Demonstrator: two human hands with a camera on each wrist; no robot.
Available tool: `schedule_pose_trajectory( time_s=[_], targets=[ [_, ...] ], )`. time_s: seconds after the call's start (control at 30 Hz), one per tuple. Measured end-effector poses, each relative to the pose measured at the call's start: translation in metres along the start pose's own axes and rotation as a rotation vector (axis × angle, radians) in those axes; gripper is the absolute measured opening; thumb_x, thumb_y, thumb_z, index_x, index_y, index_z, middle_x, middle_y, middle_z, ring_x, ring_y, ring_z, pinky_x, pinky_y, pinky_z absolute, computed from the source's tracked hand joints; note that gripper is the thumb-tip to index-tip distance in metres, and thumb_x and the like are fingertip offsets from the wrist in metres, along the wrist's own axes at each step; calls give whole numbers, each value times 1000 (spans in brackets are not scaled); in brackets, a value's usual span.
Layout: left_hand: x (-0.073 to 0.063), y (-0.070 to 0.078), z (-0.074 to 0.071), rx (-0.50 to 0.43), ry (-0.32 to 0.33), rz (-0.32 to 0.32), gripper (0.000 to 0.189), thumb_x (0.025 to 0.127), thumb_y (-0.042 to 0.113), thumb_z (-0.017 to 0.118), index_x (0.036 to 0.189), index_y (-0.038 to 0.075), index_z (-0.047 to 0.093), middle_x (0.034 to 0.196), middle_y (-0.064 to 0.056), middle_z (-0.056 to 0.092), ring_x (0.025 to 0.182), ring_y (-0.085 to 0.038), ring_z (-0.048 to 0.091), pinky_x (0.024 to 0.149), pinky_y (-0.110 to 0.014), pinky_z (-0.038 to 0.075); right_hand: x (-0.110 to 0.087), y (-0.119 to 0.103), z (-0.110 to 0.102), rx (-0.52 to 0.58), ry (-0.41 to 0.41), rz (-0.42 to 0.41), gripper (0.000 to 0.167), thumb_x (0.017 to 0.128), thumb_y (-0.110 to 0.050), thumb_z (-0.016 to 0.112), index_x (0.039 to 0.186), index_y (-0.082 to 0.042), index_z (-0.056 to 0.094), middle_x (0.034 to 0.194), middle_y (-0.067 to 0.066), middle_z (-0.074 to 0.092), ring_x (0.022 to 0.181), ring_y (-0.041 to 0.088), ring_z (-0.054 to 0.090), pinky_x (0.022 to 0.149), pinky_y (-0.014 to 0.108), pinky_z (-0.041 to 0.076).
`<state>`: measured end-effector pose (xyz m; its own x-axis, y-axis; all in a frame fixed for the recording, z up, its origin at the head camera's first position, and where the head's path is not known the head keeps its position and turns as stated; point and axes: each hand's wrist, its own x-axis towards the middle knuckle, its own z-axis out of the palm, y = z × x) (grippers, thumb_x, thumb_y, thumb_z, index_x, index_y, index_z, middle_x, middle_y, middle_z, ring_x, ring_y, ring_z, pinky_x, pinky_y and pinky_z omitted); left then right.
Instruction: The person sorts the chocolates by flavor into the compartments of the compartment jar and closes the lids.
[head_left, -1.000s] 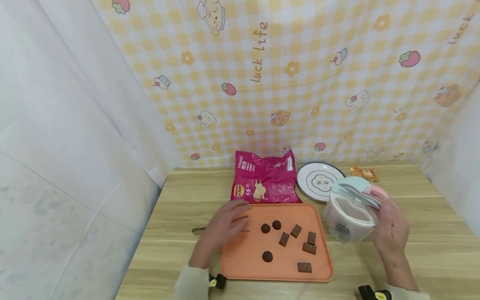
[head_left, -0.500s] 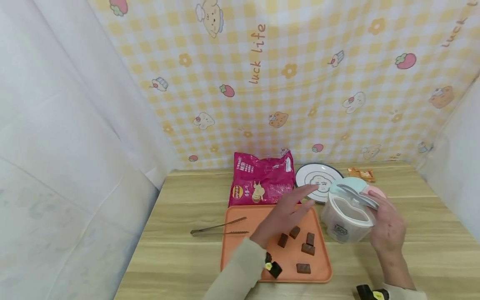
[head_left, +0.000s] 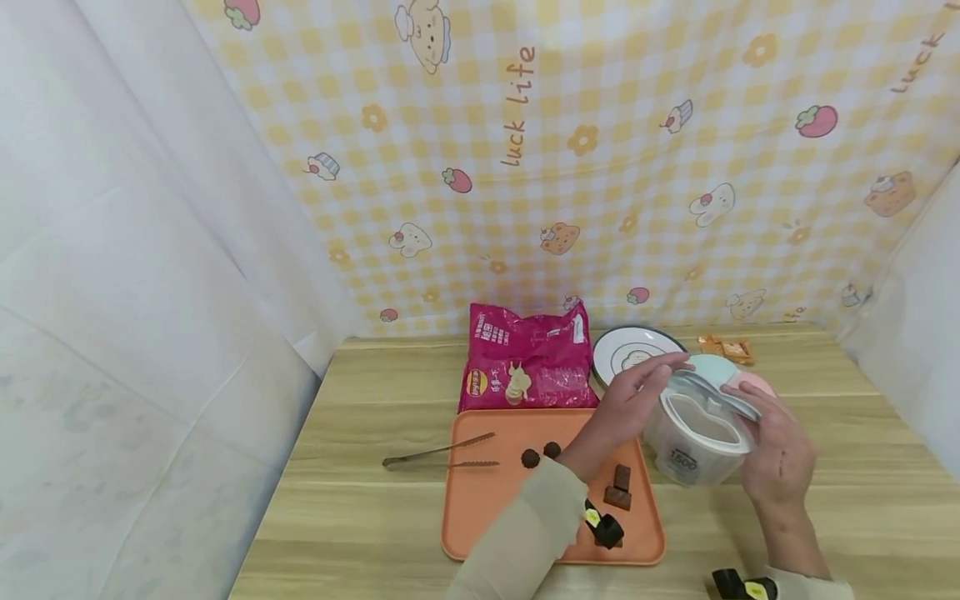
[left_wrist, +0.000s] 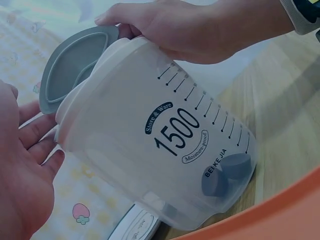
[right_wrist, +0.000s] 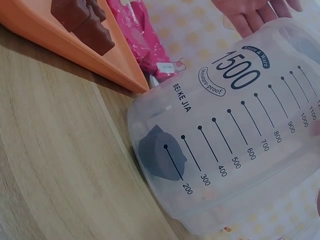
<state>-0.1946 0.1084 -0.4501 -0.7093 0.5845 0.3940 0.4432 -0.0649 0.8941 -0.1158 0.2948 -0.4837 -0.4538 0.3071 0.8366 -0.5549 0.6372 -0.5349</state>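
Observation:
A clear plastic storage container (head_left: 686, 458) marked 1500 stands to the right of the orange tray (head_left: 480, 525). Its grey flap lid (left_wrist: 75, 65) is raised, and dark chocolate pieces (left_wrist: 215, 181) lie at the bottom. My right hand (head_left: 780, 454) is at the container's right side, holding the flap between thumb and fingers. Across from it, my left hand (head_left: 628, 404) reaches over the tray with its fingers extended, fingertips right at the container's rim and lid. Brown chocolate bars (head_left: 618, 492) and round chocolates (head_left: 530, 458) sit on the tray, partly hidden by the left forearm.
Metal tongs (head_left: 420, 456) lie across the tray's left edge. Behind the tray rests a magenta chip bag (head_left: 528, 358), beside a white plate (head_left: 611, 343). Orange packets (head_left: 726, 350) lie at the back right, before the checked cloth (head_left: 570, 183).
My left hand has moved right, from above the tray's left side across to the container's rim, uncovering the tongs. The right hand keeps its hold on the flap lid.

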Motion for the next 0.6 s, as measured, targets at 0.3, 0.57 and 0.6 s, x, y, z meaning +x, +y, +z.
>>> schedule_pose_trajectory(
  time_s=[0.3, 0.57, 0.6],
  targets=[
    [0, -2, 7, 26, 42, -105, 47, 112, 42, 36, 132, 18, 71, 149, 14, 51, 139, -3, 42, 113, -35, 35, 5, -10, 1, 63, -25, -48, 41, 97, 3, 34, 92, 17, 72, 104, 16, 76, 119, 16, 65, 108, 30, 42],
    [0, -4, 4, 34, 8, -44, 32, 108, 32, 54, 123, 13, 75, 137, 16, 63, 141, -1, 39, 116, -38, 31, 8, -17, -4, 92, -79, -106, 30, 96, -4, 49, 98, 15, 72, 108, 18, 75, 124, 18, 62, 111, 33, 38],
    [0, -5, 3, 37, -4, -24, 30, 108, 30, 55, 121, 12, 75, 135, 15, 64, 142, -1, 38, 116, -37, 30, 7, -16, -5, 81, -92, -104, 29, 95, -5, 52, 100, 14, 72, 110, 17, 75, 125, 18, 61, 112, 32, 38]
  ],
)
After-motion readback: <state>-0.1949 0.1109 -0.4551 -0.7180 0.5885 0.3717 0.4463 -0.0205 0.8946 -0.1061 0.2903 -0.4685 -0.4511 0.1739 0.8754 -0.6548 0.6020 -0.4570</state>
